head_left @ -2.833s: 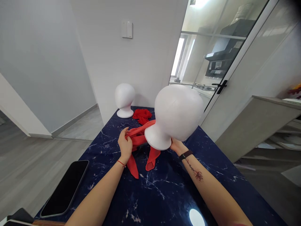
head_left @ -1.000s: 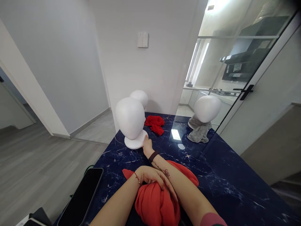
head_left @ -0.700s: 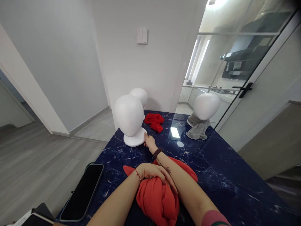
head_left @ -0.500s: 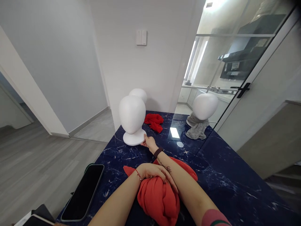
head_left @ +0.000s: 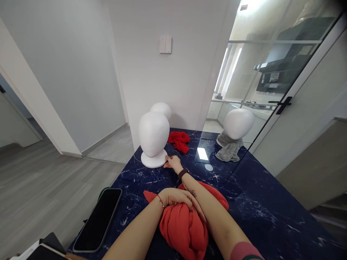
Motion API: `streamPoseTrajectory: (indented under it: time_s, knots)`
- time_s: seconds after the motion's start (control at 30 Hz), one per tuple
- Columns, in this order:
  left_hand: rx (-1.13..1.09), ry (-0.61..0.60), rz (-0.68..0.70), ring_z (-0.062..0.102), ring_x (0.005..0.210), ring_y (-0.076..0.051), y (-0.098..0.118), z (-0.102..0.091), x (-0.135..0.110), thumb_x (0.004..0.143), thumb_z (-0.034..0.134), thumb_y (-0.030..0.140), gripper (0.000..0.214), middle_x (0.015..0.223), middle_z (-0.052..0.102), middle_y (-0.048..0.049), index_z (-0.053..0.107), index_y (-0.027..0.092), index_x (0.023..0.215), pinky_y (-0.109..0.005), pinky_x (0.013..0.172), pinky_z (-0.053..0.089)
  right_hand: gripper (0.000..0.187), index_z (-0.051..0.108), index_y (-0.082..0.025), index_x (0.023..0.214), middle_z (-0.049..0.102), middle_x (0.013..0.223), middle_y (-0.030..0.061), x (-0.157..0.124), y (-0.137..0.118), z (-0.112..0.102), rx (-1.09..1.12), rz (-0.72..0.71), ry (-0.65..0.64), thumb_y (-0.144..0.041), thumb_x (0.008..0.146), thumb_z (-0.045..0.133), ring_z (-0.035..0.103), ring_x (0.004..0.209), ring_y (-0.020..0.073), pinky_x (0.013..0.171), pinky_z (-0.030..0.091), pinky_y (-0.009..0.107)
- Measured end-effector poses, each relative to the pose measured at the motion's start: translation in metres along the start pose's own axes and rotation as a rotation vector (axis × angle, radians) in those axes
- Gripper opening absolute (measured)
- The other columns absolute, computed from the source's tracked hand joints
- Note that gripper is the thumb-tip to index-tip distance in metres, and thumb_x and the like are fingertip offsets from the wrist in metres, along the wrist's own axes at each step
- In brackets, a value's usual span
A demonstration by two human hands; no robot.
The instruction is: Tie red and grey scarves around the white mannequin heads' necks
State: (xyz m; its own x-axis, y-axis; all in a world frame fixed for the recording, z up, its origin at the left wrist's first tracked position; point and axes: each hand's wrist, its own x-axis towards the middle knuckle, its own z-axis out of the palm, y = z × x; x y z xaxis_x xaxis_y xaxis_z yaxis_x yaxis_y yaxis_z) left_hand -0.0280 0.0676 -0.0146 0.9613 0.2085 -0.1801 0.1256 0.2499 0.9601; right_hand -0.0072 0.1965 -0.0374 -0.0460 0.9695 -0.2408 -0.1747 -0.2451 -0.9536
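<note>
Mannequin heads [head_left: 154, 134] top a blue table [head_left: 260, 202] near a wall [head_left: 187, 79].

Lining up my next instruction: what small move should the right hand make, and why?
I'd probably draw the right hand toward the body. The nearest white head appears upright on its base, while the right forearm crosses over the coral-red cloth under the left hand; moving it should free that cloth.
</note>
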Motion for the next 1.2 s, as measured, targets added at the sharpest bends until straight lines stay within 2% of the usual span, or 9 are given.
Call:
streamPoseTrajectory:
  time_s: [0.2,0.3,0.37,0.5,0.57,0.7,0.87,1.07,1.2]
  knots:
    - [-0.026,-0.049,0.000,0.063,0.093,-0.023,0.009,0.004,-0.006,0.061,0.062,0.025,0.033,0.094,0.069,-0.0032,0.070,0.016,0.091,-0.036,0.090,0.044,0.019,0.050,-0.015,0.069,0.058,0.042,0.0015,-0.024,-0.011,-0.005,-0.074,0.037,-0.073,-0.025,0.080,0.062,0.060,0.041,0.0132,0.044,0.046,0.018]
    - [-0.069,0.042,0.095,0.063,0.085,-0.020,0.013,0.001,-0.010,0.061,0.059,0.020,0.031,0.087,0.069,-0.0039,0.070,0.014,0.089,-0.034,0.090,0.042,0.017,0.054,-0.013,0.072,0.063,0.051,0.0040,-0.050,-0.022,-0.027,-0.081,0.072,-0.178,-0.026,0.076,0.065,0.061,0.045,0.0134,0.047,0.048,0.020]
    - [-0.111,0.258,0.232,0.062,0.079,-0.017,0.015,-0.005,-0.012,0.061,0.057,0.017,0.029,0.080,0.068,-0.0037,0.069,0.013,0.087,-0.032,0.088,0.042,0.020,0.059,-0.013,0.075,0.065,0.058,0.0039,-0.070,-0.030,-0.053,-0.083,0.030,-0.235,-0.032,0.075,0.066,0.061,0.049,0.0133,0.049,0.048,0.021]
    - [-0.176,0.902,0.530,0.060,0.079,-0.015,0.020,-0.015,-0.015,0.063,0.058,0.019,0.025,0.086,0.066,-0.0024,0.064,0.015,0.087,-0.028,0.083,0.043,0.020,0.065,-0.014,0.077,0.068,0.077,0.0029,-0.114,-0.045,-0.112,-0.095,-0.234,-0.192,-0.034,0.074,0.064,0.061,0.068,0.0114,0.064,0.048,0.019]
    - [-0.115,1.055,0.587,0.060,0.085,-0.016,0.025,-0.011,-0.015,0.066,0.059,0.021,0.026,0.093,0.066,-0.0030,0.061,0.017,0.092,-0.029,0.085,0.043,0.015,0.067,-0.015,0.079,0.068,0.085,0.0026,-0.136,-0.047,-0.131,-0.122,-0.309,-0.145,-0.029,0.074,0.065,0.060,0.078,0.0120,0.072,0.047,0.019]
    - [0.357,1.075,0.570,0.058,0.096,-0.018,0.036,0.016,-0.012,0.074,0.055,0.023,0.026,0.102,0.063,-0.0048,0.060,0.019,0.099,-0.032,0.091,0.041,0.014,0.068,-0.016,0.082,0.068,0.083,0.0013,-0.169,-0.040,-0.141,-0.224,-0.309,-0.248,-0.024,0.072,0.067,0.059,0.079,0.0149,0.069,0.047,0.022]
    - [0.901,1.122,0.532,0.051,0.108,-0.019,0.030,0.032,-0.010,0.077,0.050,0.017,0.033,0.112,0.056,-0.0072,0.055,0.020,0.110,-0.035,0.099,0.037,0.015,0.066,-0.013,0.079,0.065,0.074,-0.0014,-0.173,-0.035,-0.140,-0.288,-0.251,-0.399,-0.024,0.068,0.069,0.054,0.062,0.0106,0.057,0.042,0.019]
    - [0.864,1.255,0.424,0.052,0.108,-0.019,0.006,0.011,-0.010,0.076,0.051,0.016,0.046,0.119,0.050,-0.0090,0.046,0.019,0.121,-0.036,0.093,0.044,0.021,0.066,-0.014,0.066,0.061,0.065,-0.0025,-0.159,-0.041,-0.156,-0.166,-0.375,-0.137,-0.034,0.074,0.062,0.047,0.059,0.0094,0.055,0.038,0.018]
    - [0.911,1.241,0.248,0.056,0.098,-0.020,0.002,0.005,-0.008,0.070,0.051,0.010,0.038,0.104,0.060,-0.0057,0.056,0.019,0.106,-0.037,0.091,0.043,0.031,0.062,-0.015,0.059,0.055,0.057,-0.0036,-0.159,-0.048,-0.162,-0.180,-0.393,-0.164,-0.041,0.077,0.060,0.042,0.053,0.0087,0.051,0.035,0.019]
